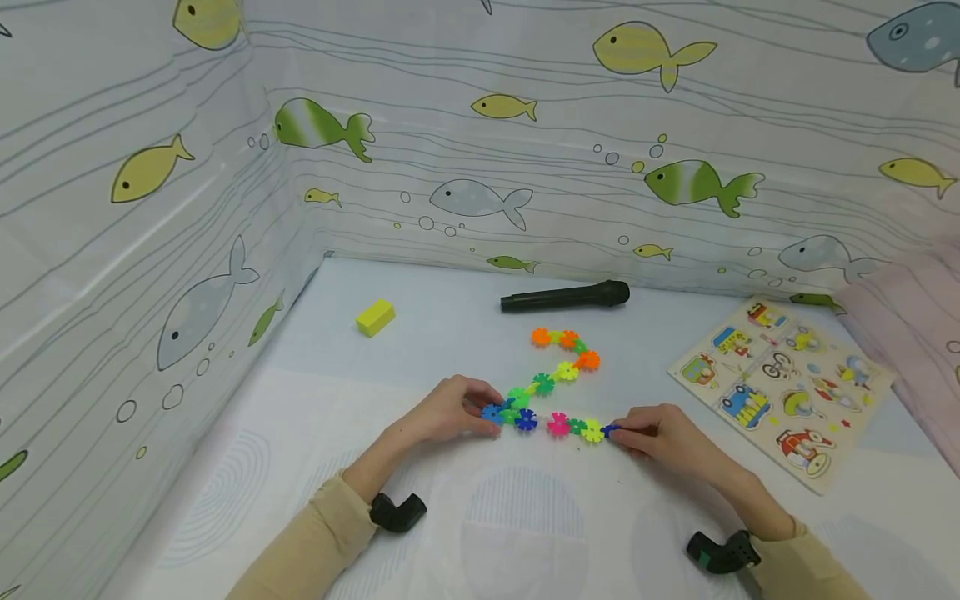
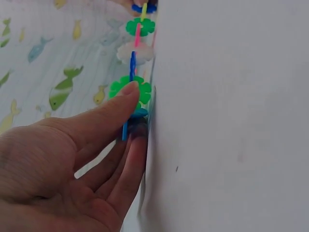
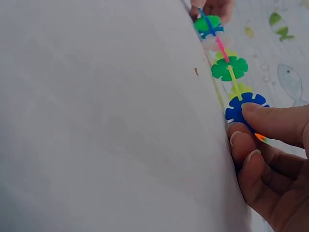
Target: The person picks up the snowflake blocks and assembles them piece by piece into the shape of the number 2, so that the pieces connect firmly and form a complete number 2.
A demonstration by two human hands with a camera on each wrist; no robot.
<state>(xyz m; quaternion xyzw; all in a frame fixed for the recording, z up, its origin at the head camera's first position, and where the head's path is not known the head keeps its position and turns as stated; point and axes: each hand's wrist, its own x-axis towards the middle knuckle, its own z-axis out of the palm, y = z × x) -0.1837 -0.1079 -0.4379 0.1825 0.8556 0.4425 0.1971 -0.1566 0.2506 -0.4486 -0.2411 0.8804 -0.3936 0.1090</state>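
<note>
A chain of notched plastic snowflake discs (image 1: 544,383) in orange, yellow, green, blue and pink lies bent on the table in the head view. My left hand (image 1: 455,408) is at the chain's left bend, thumb and fingers pinching a light blue disc (image 2: 125,129) beside a green one (image 2: 116,89). At the right end of the front row, my right hand (image 1: 660,435) pinches a dark blue disc (image 3: 235,112) between thumb and fingers. Between the hands run dark blue, whitish, pink, green and yellow discs (image 1: 592,431), joined edge to edge.
A black microphone (image 1: 564,297) lies behind the chain, and a yellow block (image 1: 375,317) sits at the back left. On the right is a wooden picture puzzle board (image 1: 757,425). Fish-printed cloth (image 1: 570,142) walls the back and left of the table.
</note>
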